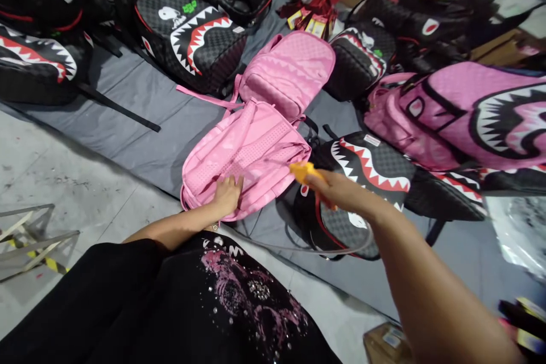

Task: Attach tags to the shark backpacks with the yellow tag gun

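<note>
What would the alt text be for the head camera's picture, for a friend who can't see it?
A person's left hand rests on a pink backpack lying on a grey surface, while the right hand holds a yellow tool over its edge. A smaller pink bag and black shark-mouth backpacks lie around it.

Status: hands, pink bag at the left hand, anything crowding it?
Left hand on pink bag; right hand gripping yellow-orange tool. Pink bag lying, straps up. Black shark-mouth bag close on its right.
</note>
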Demonstrator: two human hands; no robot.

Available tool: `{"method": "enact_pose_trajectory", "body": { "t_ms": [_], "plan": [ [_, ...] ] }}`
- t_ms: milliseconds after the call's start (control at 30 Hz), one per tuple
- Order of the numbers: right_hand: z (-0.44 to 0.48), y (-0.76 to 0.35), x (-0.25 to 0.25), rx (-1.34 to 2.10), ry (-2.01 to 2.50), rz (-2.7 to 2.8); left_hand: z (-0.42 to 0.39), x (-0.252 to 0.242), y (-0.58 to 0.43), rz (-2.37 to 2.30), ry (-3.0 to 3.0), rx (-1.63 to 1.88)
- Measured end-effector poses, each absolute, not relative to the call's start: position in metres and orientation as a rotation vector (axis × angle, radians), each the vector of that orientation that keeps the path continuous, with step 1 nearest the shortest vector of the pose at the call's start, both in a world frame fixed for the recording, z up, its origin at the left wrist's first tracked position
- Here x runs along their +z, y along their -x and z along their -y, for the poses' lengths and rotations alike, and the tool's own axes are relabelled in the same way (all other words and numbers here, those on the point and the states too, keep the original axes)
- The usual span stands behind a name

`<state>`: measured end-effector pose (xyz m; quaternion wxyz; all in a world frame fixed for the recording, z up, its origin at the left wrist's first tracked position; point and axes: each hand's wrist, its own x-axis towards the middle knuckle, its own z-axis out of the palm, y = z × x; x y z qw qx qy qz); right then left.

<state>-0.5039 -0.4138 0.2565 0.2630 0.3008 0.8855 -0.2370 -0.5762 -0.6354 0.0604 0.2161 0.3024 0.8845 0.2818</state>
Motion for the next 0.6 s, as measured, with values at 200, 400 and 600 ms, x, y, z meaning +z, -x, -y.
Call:
{"method": "enact_pose_trajectory", "body": {
  "t_ms": [200,400,600],
  "plan": [
    [0.393,0.453,0.238,-0.796,-0.681,-2.261,0.661,0.043,0.612,-1.703,0.186,1.479],
    [0.398,0.454,0.233,-0.600,-0.798,-2.527,0.642,0.055,0.571,-2.244,-0.260,1.323],
    [0.402,0.452,0.232,-0.526,-0.785,-2.570,0.618,0.052,0.539,-2.748,-0.873,0.357]
  ]
}}
